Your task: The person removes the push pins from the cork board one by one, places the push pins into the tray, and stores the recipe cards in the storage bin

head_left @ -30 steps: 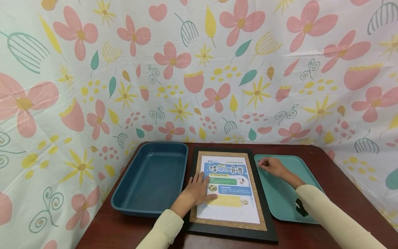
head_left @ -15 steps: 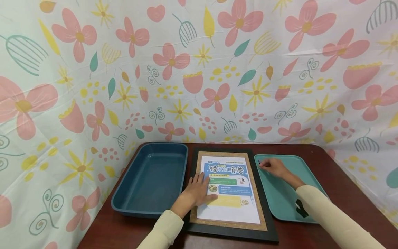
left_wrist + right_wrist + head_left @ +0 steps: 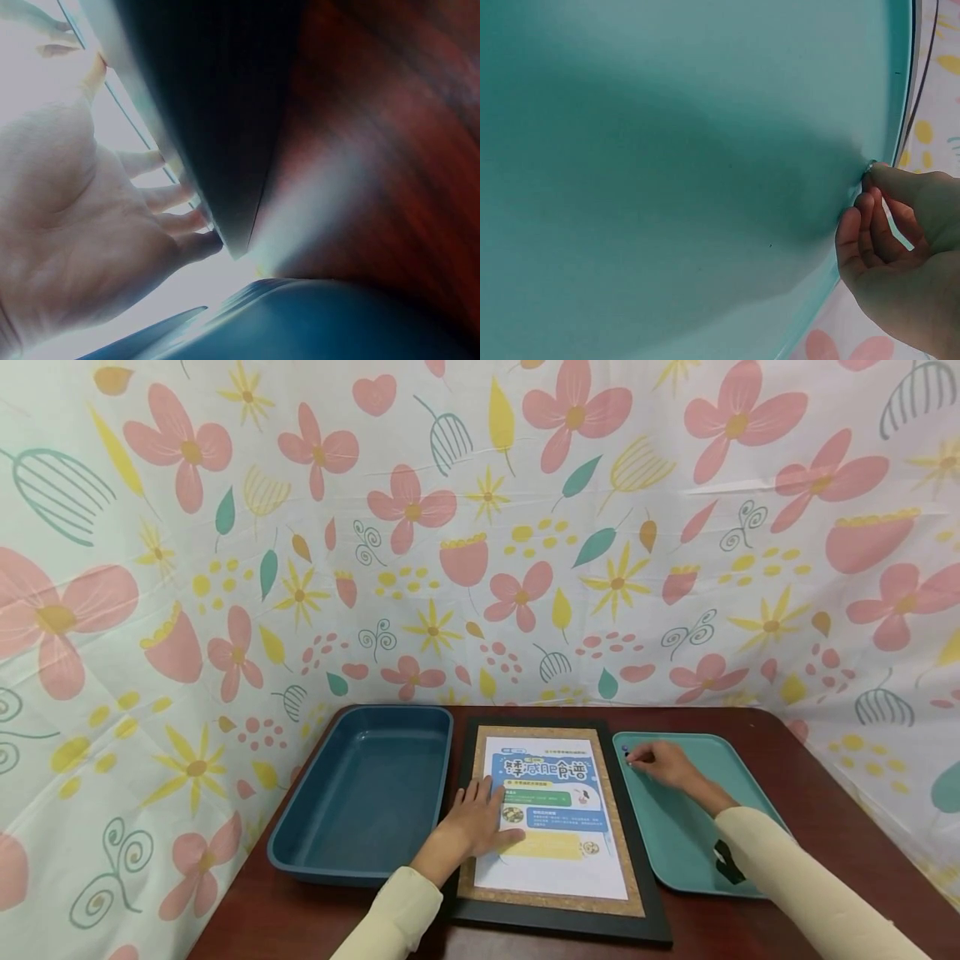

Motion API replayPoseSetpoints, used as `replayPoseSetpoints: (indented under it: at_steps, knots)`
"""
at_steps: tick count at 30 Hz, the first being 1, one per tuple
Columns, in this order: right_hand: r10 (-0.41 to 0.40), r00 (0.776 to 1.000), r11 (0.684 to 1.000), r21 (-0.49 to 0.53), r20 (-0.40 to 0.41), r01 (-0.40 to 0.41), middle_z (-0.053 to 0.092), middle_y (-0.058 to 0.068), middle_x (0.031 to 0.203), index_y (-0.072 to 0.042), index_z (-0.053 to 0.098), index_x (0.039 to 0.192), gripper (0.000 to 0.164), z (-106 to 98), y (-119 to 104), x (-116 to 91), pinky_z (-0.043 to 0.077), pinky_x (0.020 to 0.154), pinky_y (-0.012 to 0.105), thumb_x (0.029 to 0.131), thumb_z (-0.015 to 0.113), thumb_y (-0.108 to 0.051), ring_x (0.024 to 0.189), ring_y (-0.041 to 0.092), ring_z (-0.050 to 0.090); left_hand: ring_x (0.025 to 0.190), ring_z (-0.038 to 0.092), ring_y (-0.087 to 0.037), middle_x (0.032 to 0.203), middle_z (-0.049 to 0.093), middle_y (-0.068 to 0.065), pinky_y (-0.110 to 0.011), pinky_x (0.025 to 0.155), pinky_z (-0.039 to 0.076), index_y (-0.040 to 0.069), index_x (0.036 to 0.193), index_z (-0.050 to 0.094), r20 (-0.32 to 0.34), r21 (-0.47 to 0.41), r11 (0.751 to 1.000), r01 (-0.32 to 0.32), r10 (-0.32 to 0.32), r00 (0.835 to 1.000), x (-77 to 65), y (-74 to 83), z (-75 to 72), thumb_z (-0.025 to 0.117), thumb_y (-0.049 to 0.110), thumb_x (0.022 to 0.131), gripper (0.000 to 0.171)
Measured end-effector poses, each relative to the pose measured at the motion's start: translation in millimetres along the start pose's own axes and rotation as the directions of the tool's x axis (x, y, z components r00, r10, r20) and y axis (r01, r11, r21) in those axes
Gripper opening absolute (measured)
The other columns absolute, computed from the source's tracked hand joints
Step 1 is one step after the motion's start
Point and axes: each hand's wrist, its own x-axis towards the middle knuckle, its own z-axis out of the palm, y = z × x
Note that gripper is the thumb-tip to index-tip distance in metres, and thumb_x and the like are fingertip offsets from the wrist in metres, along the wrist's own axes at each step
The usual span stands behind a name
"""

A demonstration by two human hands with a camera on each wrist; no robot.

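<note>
My left hand (image 3: pixel 474 818) lies with spread fingers on a printed paper sheet (image 3: pixel 551 877), which rests on a black-framed cork board (image 3: pixel 562 927). In the left wrist view its straight fingers (image 3: pixel 161 199) reach over the board's edge. My right hand (image 3: pixel 667 766) is over the far left corner of the teal tray (image 3: pixel 690 827), thumb and forefinger together. Between those fingertips the right wrist view shows a tiny shiny piece (image 3: pixel 871 166); its kind cannot be told. A small purple dot-like thing (image 3: pixel 625 748) sits just beyond the fingertips, by the tray's rim.
A deep blue rectangular bin (image 3: pixel 360 810) stands left of the board. On the tray's near right part lies a black object (image 3: pixel 726 862), partly hidden by my right sleeve. Everything stands on a dark red-brown table (image 3: pixel 255 906), with a flower-patterned cloth (image 3: pixel 517 527) behind.
My right fingertips have drawn slightly right, back from the tray's corner, and the purple thing now shows beside them. The left hand stays put on the sheet.
</note>
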Motion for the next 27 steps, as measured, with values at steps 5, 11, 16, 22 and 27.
replayPoseSetpoints:
  at_steps: [5, 11, 16, 22, 27]
  knots:
    - [0.011, 1.0, 1.0, 0.006, -0.001, -0.011, 0.076, 0.02, 0.095, 0.007, 0.077, 0.101, 0.01, -0.1, 1.2, -1.5, 0.059, 0.071, 0.043, 0.096, 0.07, 0.001, 0.084, 0.03, 0.071, 0.158, 0.018, -0.037, 0.171, 0.019, -0.017, -0.056, 0.124, 0.022, 0.01, 0.165, 0.028, 0.002, 0.0, 1.0, -0.001, 0.001, 1.0, -0.3, 0.4, -0.5, 0.056, 0.065, 0.1, 0.09]
    - [0.015, 1.0, 1.0, 0.009, -0.002, -0.015, 0.076, 0.02, 0.097, 0.007, 0.077, 0.102, 0.011, 1.0, 4.7, -2.7, 0.06, 0.072, 0.043, 0.096, 0.071, 0.001, 0.085, 0.031, 0.071, 0.158, 0.017, -0.036, 0.171, 0.018, -0.017, -0.056, 0.124, 0.022, 0.01, 0.165, 0.028, 0.009, -0.003, 1.0, 0.001, -0.001, 1.0, -0.2, 0.3, 0.4, 0.055, 0.066, 0.099, 0.09]
    - [0.007, 1.0, 1.0, 0.009, 0.004, -0.007, 0.076, 0.021, 0.097, 0.008, 0.077, 0.103, 0.012, -1.7, 3.0, -4.4, 0.059, 0.071, 0.042, 0.096, 0.07, 0.001, 0.084, 0.03, 0.071, 0.158, 0.016, -0.037, 0.171, 0.018, -0.017, -0.056, 0.124, 0.022, 0.01, 0.165, 0.027, 0.01, -0.006, 1.0, -0.001, 0.002, 1.0, 1.0, -0.1, 0.8, 0.055, 0.066, 0.1, 0.09]
    - [0.017, 1.0, 1.0, 0.002, 0.017, -0.017, 0.076, 0.02, 0.097, 0.009, 0.076, 0.107, 0.016, -5.0, -0.5, -6.0, 0.055, 0.065, 0.033, 0.097, 0.07, -0.002, 0.081, 0.026, 0.07, 0.158, 0.016, -0.036, 0.172, 0.018, -0.017, -0.056, 0.124, 0.021, 0.01, 0.165, 0.027, 0.015, -0.002, 1.0, 0.001, -0.001, 1.0, 0.0, 0.2, -0.7, 0.054, 0.067, 0.099, 0.091]
    - [0.002, 1.0, 1.0, -0.005, 0.027, -0.002, 0.075, 0.022, 0.099, 0.012, 0.074, 0.111, 0.021, -8.1, -2.8, -5.3, 0.056, 0.064, 0.034, 0.098, 0.069, -0.004, 0.082, 0.027, 0.071, 0.158, 0.016, -0.037, 0.171, 0.018, -0.017, -0.057, 0.124, 0.022, 0.01, 0.165, 0.027, 0.012, -0.003, 1.0, -0.001, 0.001, 1.0, 0.2, -0.9, -0.7, 0.055, 0.066, 0.099, 0.091]
